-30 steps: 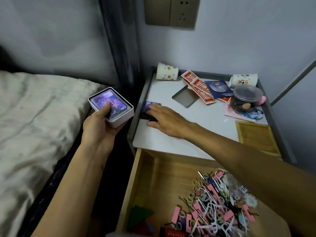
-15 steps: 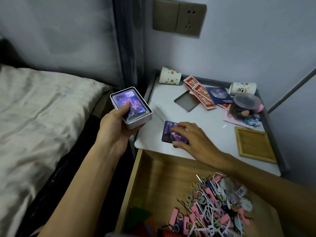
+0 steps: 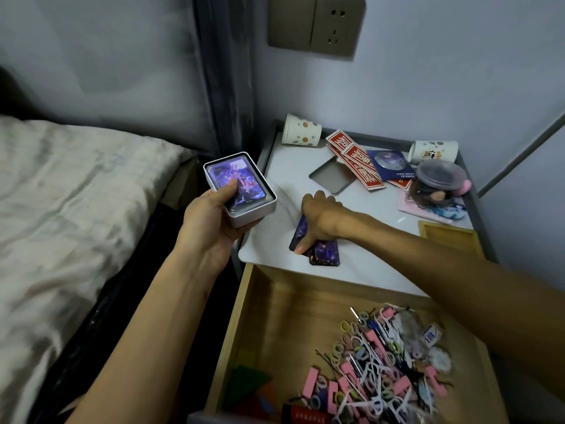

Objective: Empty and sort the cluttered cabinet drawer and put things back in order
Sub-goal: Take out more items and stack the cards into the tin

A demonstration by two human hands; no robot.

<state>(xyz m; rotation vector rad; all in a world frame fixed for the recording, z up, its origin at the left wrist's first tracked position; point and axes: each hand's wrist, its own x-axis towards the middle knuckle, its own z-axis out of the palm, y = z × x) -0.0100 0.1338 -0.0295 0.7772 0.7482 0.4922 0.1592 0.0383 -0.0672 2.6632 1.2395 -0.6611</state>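
On the white cabinet top [image 3: 351, 270], your right hand [image 3: 321, 214] is pinching the loose cards [image 3: 325, 254] just right of the tin [image 3: 253, 214]; your left hand [image 3: 208, 221] is gripping that tin.

Right hand [image 3: 324, 215] hides part of cards [image 3: 325, 254] behind drawer [image 3: 275, 316]. Left of drawer, tin [image 3: 256, 214] hides fingers of left hand [image 3: 211, 218]. Drawer front cut off; clutter [image 3: 376, 362] inside blurred.
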